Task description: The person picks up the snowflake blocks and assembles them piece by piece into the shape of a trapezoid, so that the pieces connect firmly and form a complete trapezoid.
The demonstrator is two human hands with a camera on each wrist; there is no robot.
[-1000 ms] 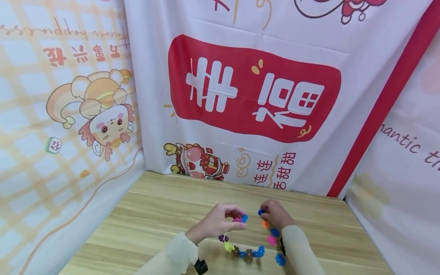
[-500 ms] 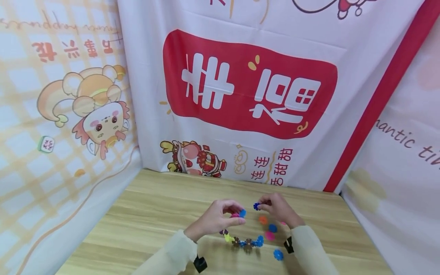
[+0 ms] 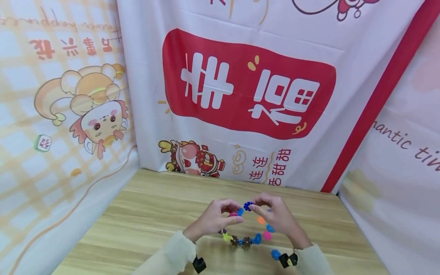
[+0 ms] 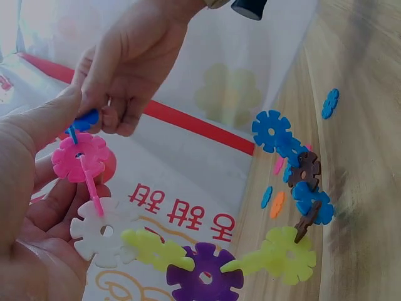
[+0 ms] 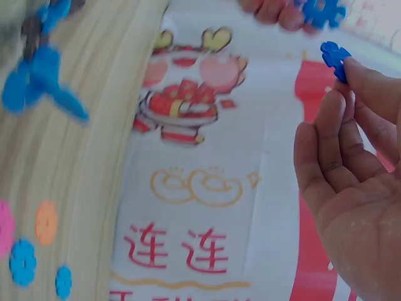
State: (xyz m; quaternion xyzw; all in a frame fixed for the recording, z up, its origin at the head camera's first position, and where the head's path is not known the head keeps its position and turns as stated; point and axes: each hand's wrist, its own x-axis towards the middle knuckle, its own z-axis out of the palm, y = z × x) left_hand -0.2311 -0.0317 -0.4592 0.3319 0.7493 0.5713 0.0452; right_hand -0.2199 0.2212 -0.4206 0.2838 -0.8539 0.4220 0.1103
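My left hand (image 3: pixel 211 218) holds up one end of a chain of slotted plastic snowflake discs. At that end are a light blue disc (image 3: pixel 240 212) and a pink disc (image 4: pixel 64 158). White, yellow, purple (image 4: pixel 188 280), brown and blue discs follow, curving down and round towards the tabletop. Between thumb and fingertips, my right hand (image 3: pixel 279 215) pinches a loose dark blue snowflake disc (image 5: pixel 335 59). In the right wrist view a small gap separates this disc from the light blue one. The left palm faces its wrist camera, and part of the light blue disc is hidden there.
Several loose discs lie on the wooden table (image 3: pixel 165 198) near the right hand, among them an orange disc (image 5: pixel 46 222), a pink disc (image 3: pixel 267 235) and a blue disc (image 3: pixel 275 254). Printed cloth (image 3: pixel 148 95) hangs behind and at both sides of the table.
My right hand has lifted the dark blue disc from beside the orange one and brought it left, close to the chain's light blue end. The left hand stays nearly in place.
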